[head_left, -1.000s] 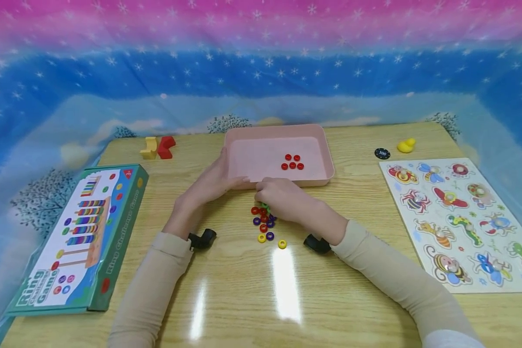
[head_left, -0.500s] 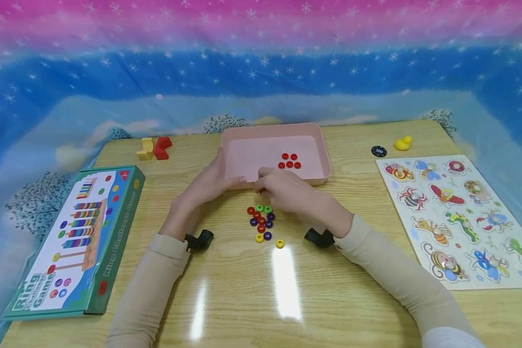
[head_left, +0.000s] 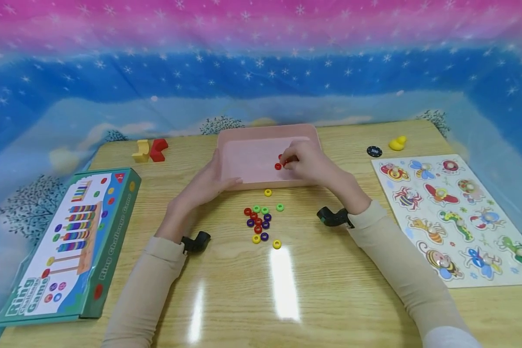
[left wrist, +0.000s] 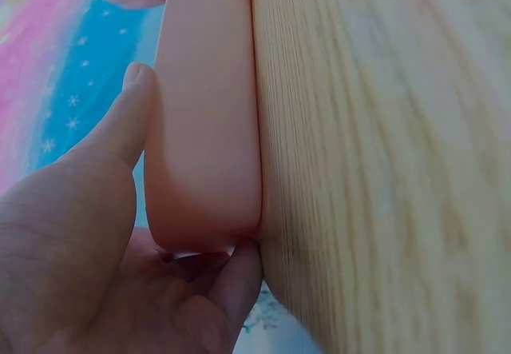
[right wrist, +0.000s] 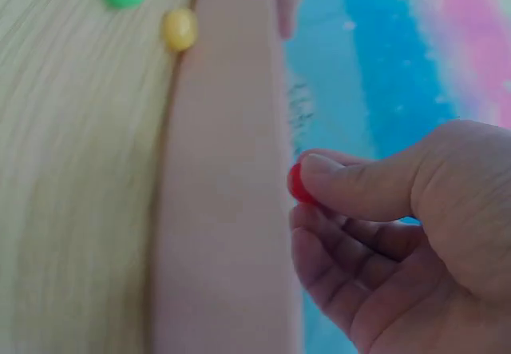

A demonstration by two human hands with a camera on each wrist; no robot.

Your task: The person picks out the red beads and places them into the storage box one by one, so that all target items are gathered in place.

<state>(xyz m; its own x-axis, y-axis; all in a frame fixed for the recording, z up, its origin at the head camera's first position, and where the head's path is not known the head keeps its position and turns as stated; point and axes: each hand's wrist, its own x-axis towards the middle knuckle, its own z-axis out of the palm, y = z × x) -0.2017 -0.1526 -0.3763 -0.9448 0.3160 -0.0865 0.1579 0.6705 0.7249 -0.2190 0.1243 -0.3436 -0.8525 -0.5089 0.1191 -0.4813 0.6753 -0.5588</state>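
Note:
My right hand is over the right part of a pink tray and partly hides the red rings lying there. Between thumb and fingertips it pinches a small red ring, clearest in the right wrist view. At the tray's left front corner, my left hand holds the wall. The left wrist view shows that thumb along the rim and the fingers curled round the corner. In front of the tray lie loose rings: green rings, purple rings, more red ones, and a yellow ring close to the tray.
A Ring Challenge Game box lies at the left. Behind it stand a yellow block and a red block. On the right are an insect puzzle board, a black chip and a yellow toy duck.
My right hand has moved from the loose rings, up and right over the tray, with a red ring in its fingertips. Green and yellow rings it covered now show. The left hand stays at the corner.

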